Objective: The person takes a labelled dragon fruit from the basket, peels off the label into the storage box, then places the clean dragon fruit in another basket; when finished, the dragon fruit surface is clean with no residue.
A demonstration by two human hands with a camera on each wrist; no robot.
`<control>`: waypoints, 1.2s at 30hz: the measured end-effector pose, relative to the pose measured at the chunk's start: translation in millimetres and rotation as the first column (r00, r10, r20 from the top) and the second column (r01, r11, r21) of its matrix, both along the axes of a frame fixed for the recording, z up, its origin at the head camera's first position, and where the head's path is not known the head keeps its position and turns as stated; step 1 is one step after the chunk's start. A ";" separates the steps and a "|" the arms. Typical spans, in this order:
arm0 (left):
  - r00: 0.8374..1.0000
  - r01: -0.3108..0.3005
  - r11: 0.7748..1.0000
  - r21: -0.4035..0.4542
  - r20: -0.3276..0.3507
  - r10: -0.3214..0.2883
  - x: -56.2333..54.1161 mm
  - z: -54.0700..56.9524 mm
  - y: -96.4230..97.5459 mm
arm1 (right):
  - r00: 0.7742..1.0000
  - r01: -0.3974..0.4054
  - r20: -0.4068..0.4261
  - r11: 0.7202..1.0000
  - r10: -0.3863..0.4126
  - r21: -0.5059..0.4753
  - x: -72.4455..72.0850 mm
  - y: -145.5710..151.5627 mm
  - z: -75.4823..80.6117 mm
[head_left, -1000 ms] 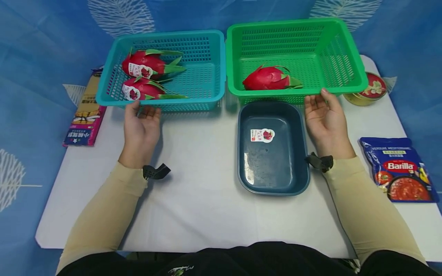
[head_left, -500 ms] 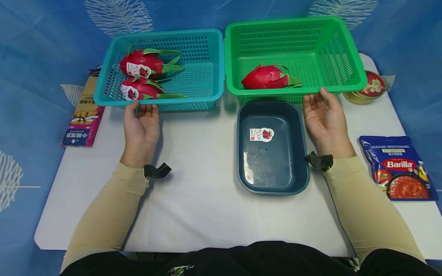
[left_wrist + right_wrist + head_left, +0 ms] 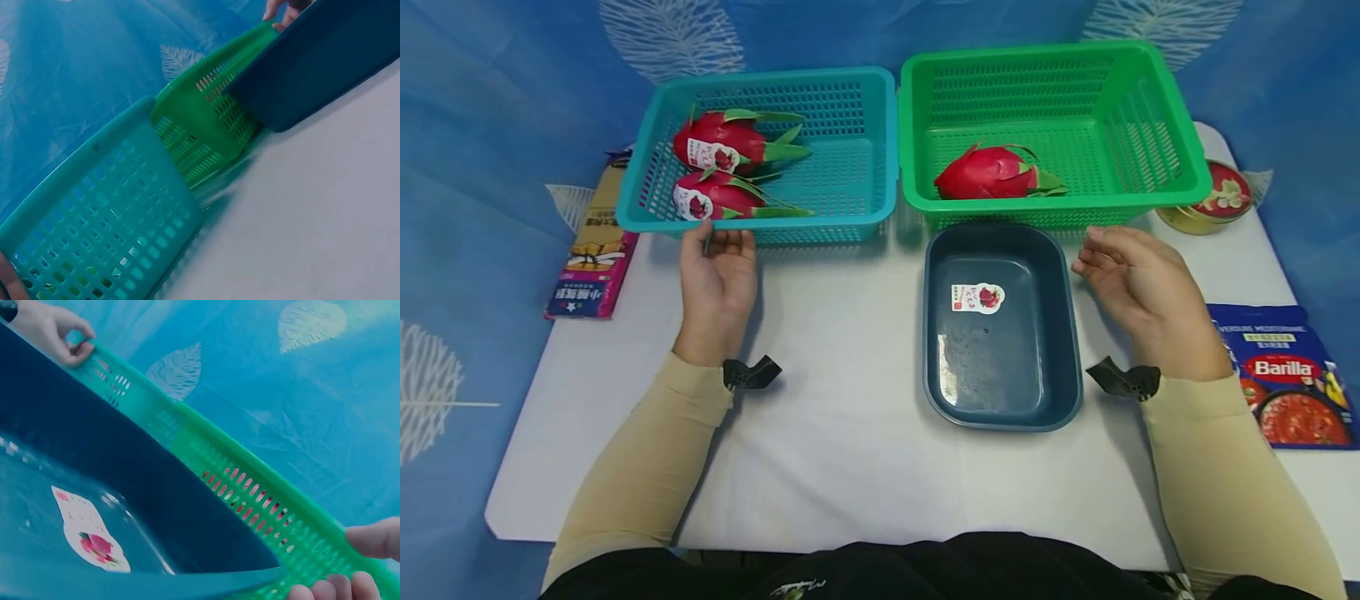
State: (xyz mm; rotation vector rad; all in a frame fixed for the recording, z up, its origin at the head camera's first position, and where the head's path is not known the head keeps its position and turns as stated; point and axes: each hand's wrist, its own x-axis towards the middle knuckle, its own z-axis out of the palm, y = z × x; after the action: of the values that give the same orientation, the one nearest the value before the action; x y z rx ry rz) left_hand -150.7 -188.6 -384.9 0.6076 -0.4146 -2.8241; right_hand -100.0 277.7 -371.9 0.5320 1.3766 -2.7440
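Note:
My left hand grips the front rim of the teal basket, thumb at the top edge and fingers against the outer wall. Two dragon fruits, one behind and one in front, lie in that basket with white stickers on them. Just in front of the green basket, my right hand holds nothing, its fingers loosely bent and the thumb apart from them in the right wrist view. One dragon fruit without a visible sticker lies in the green basket.
A dark blue tub stands before the green basket, a dragon fruit sticker on its floor. At right are a Barilla pouch, partly behind my right wrist, and a round tin. A pink and brown box lies at left.
My right hand has come off the green basket's front rim and drawn back to the right, toward the Barilla pouch. The left hand keeps its hold on the teal basket.

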 end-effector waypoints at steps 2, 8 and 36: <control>1.000 0.005 1.000 -0.003 0.001 -0.005 0.4 -0.9 0.1 | 0.998 -0.023 -0.054 0.998 0.026 0.051 2.7 -2.0 5.4; 1.000 -0.001 0.997 -0.076 -0.019 0.000 0.9 -2.0 -0.4 | 0.956 -0.117 -0.190 0.882 0.225 0.457 -1.3 -33.6 42.8; 0.998 -0.030 0.981 -0.193 -0.059 0.018 -2.9 -12.0 0.9 | 0.318 0.185 0.387 -0.457 0.865 0.870 -133.8 -330.8 90.4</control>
State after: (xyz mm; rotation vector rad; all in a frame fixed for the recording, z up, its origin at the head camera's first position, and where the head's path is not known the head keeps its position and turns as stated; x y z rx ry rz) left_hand -153.5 -187.7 -396.9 0.4878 -0.6582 -2.7269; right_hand -233.7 -53.2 -281.5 -1.3110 2.5743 -0.1912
